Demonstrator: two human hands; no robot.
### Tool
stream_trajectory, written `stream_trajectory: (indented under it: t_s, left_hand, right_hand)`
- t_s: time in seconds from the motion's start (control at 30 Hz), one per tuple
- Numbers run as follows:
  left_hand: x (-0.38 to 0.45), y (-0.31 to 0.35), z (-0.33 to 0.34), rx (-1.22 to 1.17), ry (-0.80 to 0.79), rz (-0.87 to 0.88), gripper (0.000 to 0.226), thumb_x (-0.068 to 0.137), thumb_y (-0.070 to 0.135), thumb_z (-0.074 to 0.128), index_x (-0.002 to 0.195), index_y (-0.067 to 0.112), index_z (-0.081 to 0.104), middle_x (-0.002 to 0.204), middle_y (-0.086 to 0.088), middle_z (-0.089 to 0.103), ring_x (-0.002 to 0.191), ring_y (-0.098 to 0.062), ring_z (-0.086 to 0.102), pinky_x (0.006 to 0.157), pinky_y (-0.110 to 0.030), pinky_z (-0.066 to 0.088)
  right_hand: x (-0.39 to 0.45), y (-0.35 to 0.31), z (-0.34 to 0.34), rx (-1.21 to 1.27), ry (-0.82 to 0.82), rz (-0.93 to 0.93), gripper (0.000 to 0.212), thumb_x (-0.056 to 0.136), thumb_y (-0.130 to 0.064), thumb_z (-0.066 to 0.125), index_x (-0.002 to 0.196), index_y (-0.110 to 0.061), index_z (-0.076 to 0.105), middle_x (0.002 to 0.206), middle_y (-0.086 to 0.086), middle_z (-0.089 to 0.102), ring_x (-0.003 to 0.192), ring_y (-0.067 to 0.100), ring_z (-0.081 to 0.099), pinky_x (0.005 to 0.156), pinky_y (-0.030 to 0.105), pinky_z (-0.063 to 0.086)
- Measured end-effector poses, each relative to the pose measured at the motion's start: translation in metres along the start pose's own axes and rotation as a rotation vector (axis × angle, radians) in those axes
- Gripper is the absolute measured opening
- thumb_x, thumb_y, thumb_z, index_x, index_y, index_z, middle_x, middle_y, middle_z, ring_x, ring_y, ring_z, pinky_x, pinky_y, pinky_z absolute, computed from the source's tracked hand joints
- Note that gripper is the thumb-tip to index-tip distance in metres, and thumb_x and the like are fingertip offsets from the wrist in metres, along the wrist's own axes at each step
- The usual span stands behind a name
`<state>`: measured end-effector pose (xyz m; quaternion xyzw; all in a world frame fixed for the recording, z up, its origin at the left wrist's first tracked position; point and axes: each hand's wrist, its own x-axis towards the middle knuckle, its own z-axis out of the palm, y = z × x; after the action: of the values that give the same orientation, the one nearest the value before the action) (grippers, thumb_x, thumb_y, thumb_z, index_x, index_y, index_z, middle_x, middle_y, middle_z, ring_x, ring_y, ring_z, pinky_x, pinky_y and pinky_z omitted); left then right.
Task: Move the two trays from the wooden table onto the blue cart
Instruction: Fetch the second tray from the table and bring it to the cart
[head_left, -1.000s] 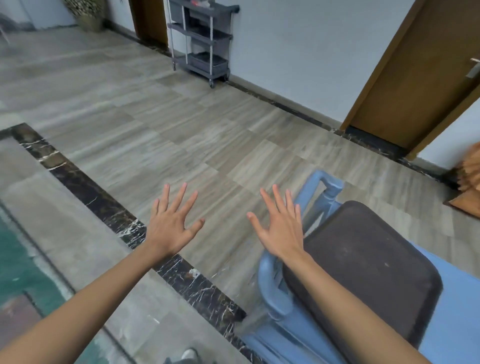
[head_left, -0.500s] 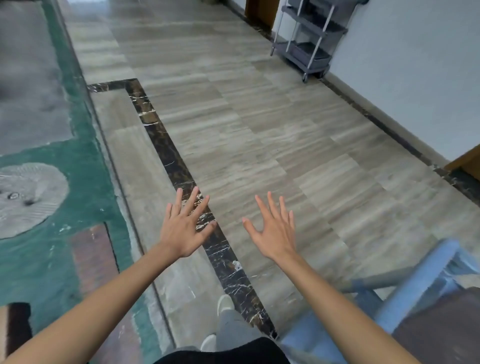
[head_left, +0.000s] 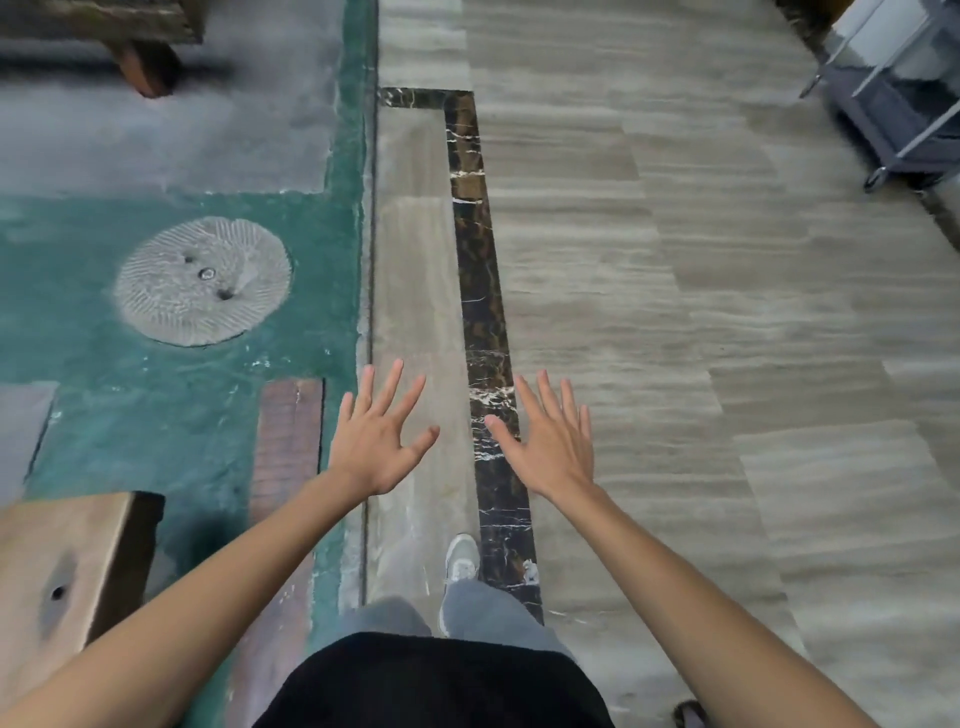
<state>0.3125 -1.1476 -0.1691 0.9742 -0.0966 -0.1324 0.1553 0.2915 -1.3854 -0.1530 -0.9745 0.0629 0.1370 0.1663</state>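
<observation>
My left hand (head_left: 376, 439) and my right hand (head_left: 550, 441) are stretched out in front of me over the floor, fingers spread, holding nothing. A corner of a wooden table (head_left: 62, 566) shows at the lower left, beside my left forearm. No tray is in view. The blue cart is out of view.
A green and grey carpet (head_left: 156, 395) with a round pale pattern covers the left floor. A dark marble strip (head_left: 480, 291) runs ahead between my hands. A grey wheeled shelf cart (head_left: 904, 98) stands at the top right. Wooden furniture with a round leg (head_left: 145, 67) is at the top left.
My view has swung left, away from the blue cart and its dark tray, which have left the frame. The carpet and the wooden table corner have come into view. Both hands stay spread.
</observation>
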Motion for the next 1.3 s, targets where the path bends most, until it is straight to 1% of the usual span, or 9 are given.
stream_trajectory:
  t_s: [0.17, 0.33, 0.53, 0.67, 0.83, 1.03, 1.1, 1.2, 1.3]
  left_hand:
    - [0.018, -0.048, -0.011, -0.030, 0.054, -0.202, 0.078, 0.084, 0.076, 0.012, 0.153, 0.041, 0.005, 0.163, 0.007, -0.013, 0.149, -0.028, -0.016, 0.119, -0.055, 0.006]
    - [0.026, -0.112, -0.032, -0.046, 0.129, -0.428, 0.079, 0.083, 0.075, 0.011, 0.154, 0.039, 0.008, 0.164, 0.005, -0.007, 0.150, -0.031, -0.010, 0.118, -0.054, 0.010]
    - [0.042, -0.205, -0.055, -0.081, 0.230, -0.643, 0.077, 0.087, 0.073, 0.015, 0.154, 0.037, 0.013, 0.164, 0.003, -0.004, 0.150, -0.032, -0.008, 0.118, -0.056, 0.012]
    - [0.060, -0.264, -0.078, -0.142, 0.271, -0.772, 0.074, 0.088, 0.072, 0.019, 0.154, 0.038, 0.013, 0.164, 0.004, -0.003, 0.150, -0.031, -0.007, 0.118, -0.057, 0.014]
    - [0.065, -0.330, -0.112, -0.211, 0.353, -0.911, 0.073, 0.088, 0.073, 0.019, 0.153, 0.040, 0.015, 0.164, 0.005, -0.001, 0.150, -0.031, -0.005, 0.117, -0.058, 0.015]
    - [0.043, -0.389, -0.138, -0.301, 0.476, -1.107, 0.072, 0.087, 0.074, 0.020, 0.153, 0.044, 0.012, 0.164, 0.007, 0.000, 0.151, -0.028, -0.007, 0.118, -0.057, 0.015]
    - [0.034, -0.406, -0.147, -0.340, 0.502, -1.190, 0.073, 0.086, 0.074, 0.020, 0.152, 0.044, 0.012, 0.164, 0.007, 0.000, 0.151, -0.028, -0.006, 0.118, -0.056, 0.015]
    - [0.023, -0.433, -0.155, -0.393, 0.540, -1.305, 0.075, 0.084, 0.075, 0.019, 0.152, 0.045, 0.011, 0.164, 0.009, -0.004, 0.151, -0.026, -0.009, 0.118, -0.055, 0.011]
    - [0.014, -0.465, -0.163, -0.399, 0.545, -1.409, 0.076, 0.083, 0.075, 0.017, 0.152, 0.044, 0.009, 0.163, 0.009, -0.009, 0.151, -0.027, -0.009, 0.119, -0.055, 0.011]
  right_hand:
    - [0.075, -0.048, 0.002, -0.051, -0.079, -0.174, 0.078, 0.089, -0.078, 0.025, 0.157, -0.042, 0.010, 0.168, -0.010, -0.006, 0.153, 0.017, -0.013, 0.124, 0.047, -0.002]
    - [0.149, -0.122, 0.018, -0.173, -0.119, -0.439, 0.081, 0.087, -0.081, 0.022, 0.157, -0.042, 0.011, 0.168, -0.010, -0.003, 0.154, 0.018, -0.010, 0.124, 0.048, 0.001]
    - [0.227, -0.247, 0.050, -0.226, -0.146, -0.711, 0.081, 0.087, -0.080, 0.024, 0.157, -0.041, 0.013, 0.168, -0.008, 0.001, 0.154, 0.019, -0.008, 0.124, 0.049, 0.003]
    - [0.267, -0.338, 0.061, -0.301, -0.187, -0.829, 0.080, 0.088, -0.079, 0.026, 0.157, -0.041, 0.012, 0.168, -0.007, 0.001, 0.154, 0.020, -0.008, 0.124, 0.049, 0.003]
    - [0.302, -0.442, 0.071, -0.332, -0.208, -0.998, 0.079, 0.089, -0.077, 0.029, 0.157, -0.039, 0.018, 0.168, -0.006, 0.006, 0.155, 0.021, -0.005, 0.124, 0.049, 0.004]
    - [0.319, -0.554, 0.089, -0.385, -0.289, -1.116, 0.081, 0.087, -0.081, 0.022, 0.157, -0.041, 0.012, 0.168, -0.009, -0.001, 0.154, 0.018, -0.010, 0.124, 0.047, -0.001]
    - [0.323, -0.592, 0.096, -0.408, -0.323, -1.173, 0.080, 0.088, -0.080, 0.023, 0.157, -0.042, 0.011, 0.168, -0.009, -0.002, 0.154, 0.018, -0.011, 0.124, 0.047, -0.003]
    - [0.328, -0.649, 0.112, -0.420, -0.376, -1.260, 0.080, 0.088, -0.080, 0.024, 0.157, -0.042, 0.012, 0.168, -0.009, -0.001, 0.154, 0.018, -0.011, 0.124, 0.048, -0.002]
    - [0.335, -0.714, 0.134, -0.423, -0.412, -1.347, 0.082, 0.087, -0.082, 0.023, 0.157, -0.042, 0.013, 0.168, -0.010, -0.001, 0.154, 0.017, -0.012, 0.124, 0.048, -0.003]
